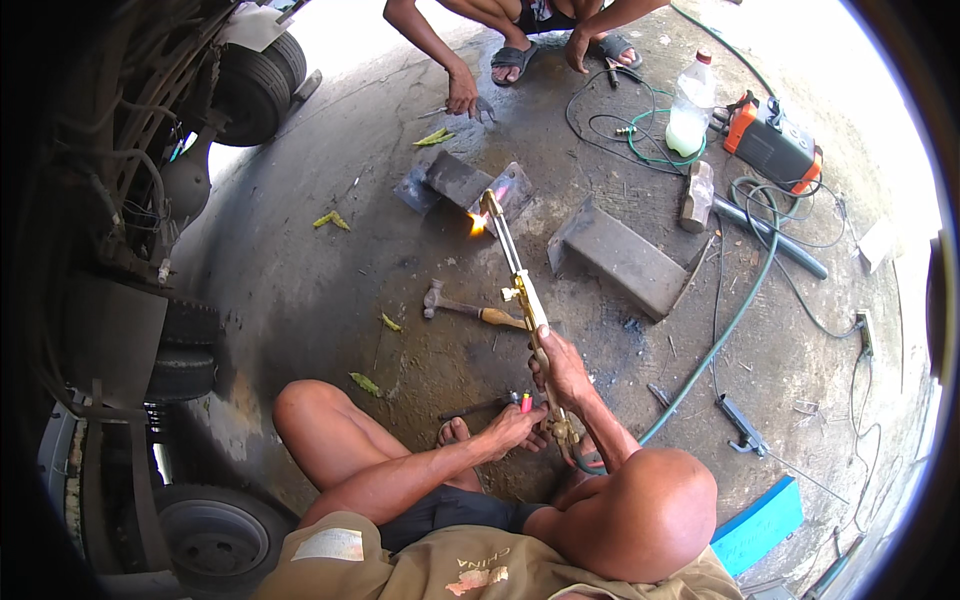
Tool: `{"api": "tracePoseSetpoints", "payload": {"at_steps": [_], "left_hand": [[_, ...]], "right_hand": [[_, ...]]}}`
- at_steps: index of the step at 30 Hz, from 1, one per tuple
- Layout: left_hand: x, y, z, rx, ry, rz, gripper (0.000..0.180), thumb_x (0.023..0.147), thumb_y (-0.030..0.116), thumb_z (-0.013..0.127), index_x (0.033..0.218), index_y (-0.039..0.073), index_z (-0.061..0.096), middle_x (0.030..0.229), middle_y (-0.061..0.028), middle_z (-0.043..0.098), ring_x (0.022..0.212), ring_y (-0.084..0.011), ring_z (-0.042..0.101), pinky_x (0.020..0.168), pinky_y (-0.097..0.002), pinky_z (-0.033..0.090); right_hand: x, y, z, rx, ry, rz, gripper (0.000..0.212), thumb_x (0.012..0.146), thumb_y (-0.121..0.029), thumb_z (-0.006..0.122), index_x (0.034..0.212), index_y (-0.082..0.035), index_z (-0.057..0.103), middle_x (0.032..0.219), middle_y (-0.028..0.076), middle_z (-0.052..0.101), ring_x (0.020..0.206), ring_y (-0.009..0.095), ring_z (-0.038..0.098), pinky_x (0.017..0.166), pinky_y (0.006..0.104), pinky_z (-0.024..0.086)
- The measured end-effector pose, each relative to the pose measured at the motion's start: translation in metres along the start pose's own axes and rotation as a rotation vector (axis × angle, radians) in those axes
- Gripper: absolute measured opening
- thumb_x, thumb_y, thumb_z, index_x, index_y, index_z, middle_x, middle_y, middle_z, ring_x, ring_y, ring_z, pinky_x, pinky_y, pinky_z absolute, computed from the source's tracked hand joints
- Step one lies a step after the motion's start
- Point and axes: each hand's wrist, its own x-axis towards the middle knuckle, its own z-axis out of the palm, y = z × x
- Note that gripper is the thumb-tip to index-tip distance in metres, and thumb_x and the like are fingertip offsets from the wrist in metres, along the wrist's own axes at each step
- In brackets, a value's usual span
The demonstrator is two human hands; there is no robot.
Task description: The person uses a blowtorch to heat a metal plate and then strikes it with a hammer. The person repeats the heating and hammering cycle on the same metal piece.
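My right hand is wrapped round the handle of a brass-and-silver cutting torch. A yellow-orange flame burns at its tip, against a dark steel bracket that lies on the ground. Close to the torch's rear valves, my left hand is closed round a small pink lighter; some of its fingers are hidden. A hammer with a wooden handle lies on the ground left of the torch, partly under it. To the right of the flame rests a second steel bracket.
Opposite me a person squats, one hand low beside a small metal tool. A sledgehammer, a plastic bottle, an orange-black welding machine, an electrode holder and hoses lie at right. Truck wheels stand at left.
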Motion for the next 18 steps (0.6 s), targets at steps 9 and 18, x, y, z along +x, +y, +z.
{"api": "tracePoseSetpoints", "payload": {"at_steps": [9,18], "left_hand": [[-0.0021,0.0037,0.0009,0.033,0.003,-0.018,0.046,0.101,0.046,0.052,0.108,0.001,0.063,0.088,-0.0111,0.069,0.074,-0.0201,0.069,0.066,-0.0321,0.057],[-0.0015,0.0051,0.0022,0.046,-0.002,-0.02,0.047,0.102,0.046,0.051,0.108,0.0,0.062,0.087,-0.0128,0.07,0.074,-0.0213,0.069,0.068,-0.0336,0.057]], "right_hand": [[0.0012,0.0023,-0.0023,0.047,-0.001,0.01,0.056,0.096,-0.063,0.05,0.1,-0.007,0.053,0.068,0.001,0.051,0.052,0.01,0.047,0.046,0.0266,0.039],[0.0036,0.0021,-0.0003,-0.006,0.014,-0.008,0.063,0.095,-0.067,0.046,0.103,-0.005,0.053,0.068,0.002,0.05,0.051,0.012,0.046,0.046,0.0275,0.04]]}}
